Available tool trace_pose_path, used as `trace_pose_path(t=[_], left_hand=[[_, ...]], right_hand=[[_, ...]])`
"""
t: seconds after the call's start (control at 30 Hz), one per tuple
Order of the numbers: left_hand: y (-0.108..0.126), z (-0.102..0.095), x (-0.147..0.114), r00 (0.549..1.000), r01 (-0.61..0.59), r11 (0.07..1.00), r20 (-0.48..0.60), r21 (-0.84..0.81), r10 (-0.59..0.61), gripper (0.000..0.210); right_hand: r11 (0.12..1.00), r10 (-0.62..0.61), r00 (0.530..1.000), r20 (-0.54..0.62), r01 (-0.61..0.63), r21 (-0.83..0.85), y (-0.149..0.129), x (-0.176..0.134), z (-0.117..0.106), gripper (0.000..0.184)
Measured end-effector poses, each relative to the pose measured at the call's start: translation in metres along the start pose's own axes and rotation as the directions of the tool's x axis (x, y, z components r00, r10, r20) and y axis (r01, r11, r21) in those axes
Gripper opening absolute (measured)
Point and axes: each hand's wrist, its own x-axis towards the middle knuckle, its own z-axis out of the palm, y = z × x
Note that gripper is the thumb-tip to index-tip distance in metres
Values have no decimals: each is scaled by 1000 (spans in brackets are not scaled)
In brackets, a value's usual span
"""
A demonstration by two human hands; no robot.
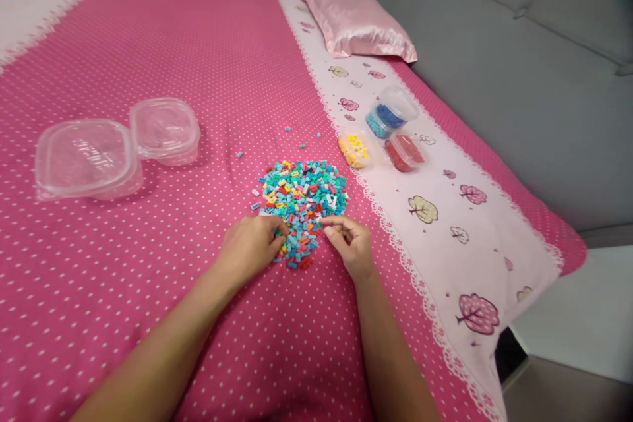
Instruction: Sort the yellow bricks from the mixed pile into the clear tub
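A loose pile of tiny plastic building bricks (306, 188) in teal, blue, yellow, red, white and other colours lies on the pink dotted bedspread. My left hand (254, 241) rests at the pile's near left edge, its fingers curled down toward the thumb among the bricks. Whatever those fingertips hold is hidden. At the near right edge, my right hand (350, 244) has its thumb and forefinger brought together in a pinch over the bricks. Anything between them is too small to name.
Right of the pile stand small clear tubs: one with yellow bricks (354, 150), one with red bricks (404, 150), and a blue-filled pair (386, 119). Two clear lidded containers (86, 158) (165, 128) sit on the left. A pink pillow (359, 16) lies farther back.
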Motion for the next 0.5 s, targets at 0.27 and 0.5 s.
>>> trace_pose_path(t=[0.27,0.5], left_hand=[[-1,-1,1,999,-3,1000,42,-27,4,24],[5,-3,-1,999,8,998,42,-58,-6,17]], right_hand=[[1000,-7,1000,6,7,-1,0,1,0,25],[1000,-3,1000,5,3,-11,1,0,0,26]])
